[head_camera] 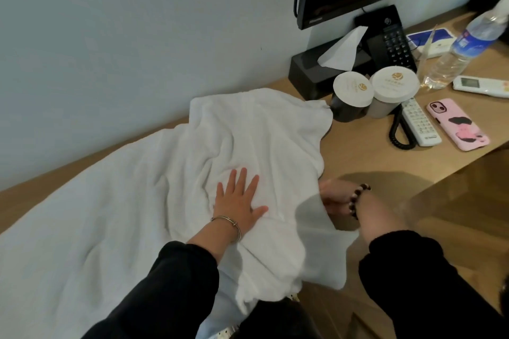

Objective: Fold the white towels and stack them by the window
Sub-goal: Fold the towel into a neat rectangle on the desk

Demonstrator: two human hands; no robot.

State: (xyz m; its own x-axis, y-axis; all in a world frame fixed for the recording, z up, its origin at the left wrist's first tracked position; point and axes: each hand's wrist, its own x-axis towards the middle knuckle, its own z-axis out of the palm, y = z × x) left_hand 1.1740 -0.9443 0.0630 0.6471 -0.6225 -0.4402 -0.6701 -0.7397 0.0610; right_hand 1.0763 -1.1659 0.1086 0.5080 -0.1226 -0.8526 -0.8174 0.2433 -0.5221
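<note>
**foldnoob:** Wooden desk (371,162) against a pale wall (110,36), and a big white towel (248,132) lies rumpled across it, with the near side hanging off the front edge. Left hand (238,202) lies flat on the middle of it, fingers spread, gripping nothing, just pressing down. Right hand (336,197) is at the towel's right edge, but it's a blur, so I can't tell if it has the cloth pinched or is only touching it. How do I get this fold clean?

**linenlurker:** Looks to me like you're right at the start, nothing's squared up yet (no stack anywhere, no window in shot either). I'd use that flat palm as the anchor and sweep outward to kill the creases first, because folding over wrinkles just bakes them in. Then lift the right edge evenly, since one corner alone lets it sag. Watch the far right corner: it sits just beside the lidded cups (353,89), and a hard tug could tip them. The pink phone (457,124) is well apart, no worry there. I'd also pull the hanging part up onto the desk before folding, or its weight will probably drag everything crooked.
</note>
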